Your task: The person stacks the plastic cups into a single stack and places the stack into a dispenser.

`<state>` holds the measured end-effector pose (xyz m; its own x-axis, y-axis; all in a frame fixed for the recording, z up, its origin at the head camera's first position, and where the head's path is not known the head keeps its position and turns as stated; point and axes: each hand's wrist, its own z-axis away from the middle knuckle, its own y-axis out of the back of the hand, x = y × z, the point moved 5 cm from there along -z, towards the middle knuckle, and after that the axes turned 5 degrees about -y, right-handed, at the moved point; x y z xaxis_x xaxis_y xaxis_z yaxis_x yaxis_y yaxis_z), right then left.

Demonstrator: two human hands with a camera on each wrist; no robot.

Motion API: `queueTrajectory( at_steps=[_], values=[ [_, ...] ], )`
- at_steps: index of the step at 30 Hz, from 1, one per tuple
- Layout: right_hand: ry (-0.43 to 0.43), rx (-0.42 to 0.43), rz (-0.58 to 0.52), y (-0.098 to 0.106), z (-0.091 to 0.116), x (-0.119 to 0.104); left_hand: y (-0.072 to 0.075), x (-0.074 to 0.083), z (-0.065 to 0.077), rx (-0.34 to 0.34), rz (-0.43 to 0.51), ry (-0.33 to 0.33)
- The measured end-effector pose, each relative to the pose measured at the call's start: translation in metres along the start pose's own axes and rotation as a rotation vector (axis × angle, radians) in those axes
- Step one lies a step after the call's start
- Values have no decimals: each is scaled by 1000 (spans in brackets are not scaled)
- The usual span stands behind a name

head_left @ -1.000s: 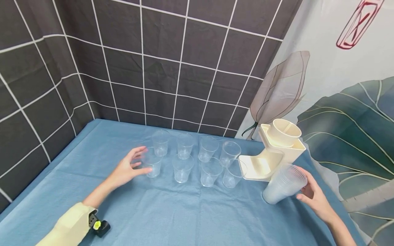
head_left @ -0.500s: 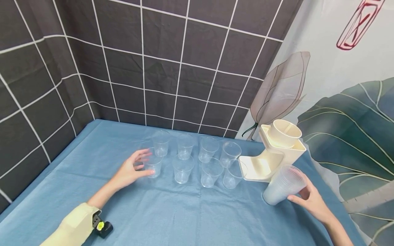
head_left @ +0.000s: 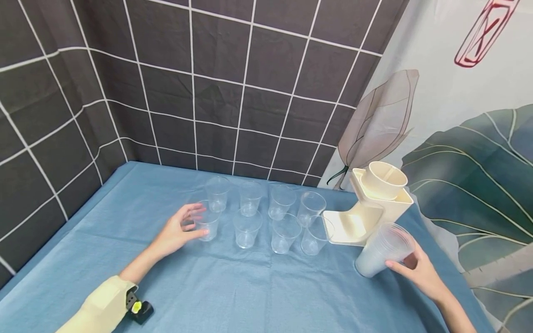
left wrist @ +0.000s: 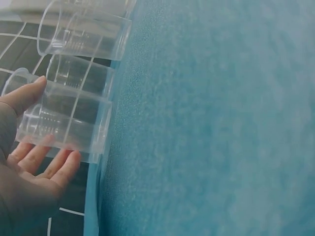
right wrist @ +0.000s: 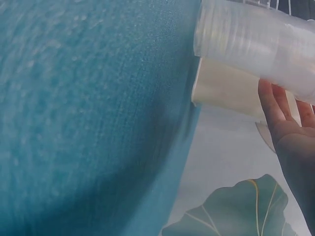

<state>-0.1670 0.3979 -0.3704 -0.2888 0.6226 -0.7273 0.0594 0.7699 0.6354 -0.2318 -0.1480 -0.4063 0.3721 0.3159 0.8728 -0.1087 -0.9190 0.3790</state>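
Upright clear plastic cups stand in two rows on the blue cloth. My left hand holds the leftmost cup of the front row, thumb on the near side and fingers on the far side. The left wrist view shows the same cup between thumb and fingers, its base down by the cloth. At the right, my right hand grips a tall stack of nested plastic cups, thumb across its near side. In the right wrist view, fingertips meet the side of the stack; the thumb is hidden there.
A cream plastic holder with a round collar and flat tray stands just behind the stack. The back-row cups sit close behind the front row. A dark grid-patterned curtain hangs along the back of the blue-covered table.
My right hand has moved left onto the stack, its thumb now lying further across it. The left hand has shifted slightly right around the cup. The other cups stay put.
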Motion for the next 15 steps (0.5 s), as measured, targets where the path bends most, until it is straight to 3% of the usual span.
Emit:
queueTrajectory(
  at_steps=[15],
  values=[
    [-11, 4, 8, -1, 0, 1, 0, 5, 0, 49, -19, 4]
  ],
)
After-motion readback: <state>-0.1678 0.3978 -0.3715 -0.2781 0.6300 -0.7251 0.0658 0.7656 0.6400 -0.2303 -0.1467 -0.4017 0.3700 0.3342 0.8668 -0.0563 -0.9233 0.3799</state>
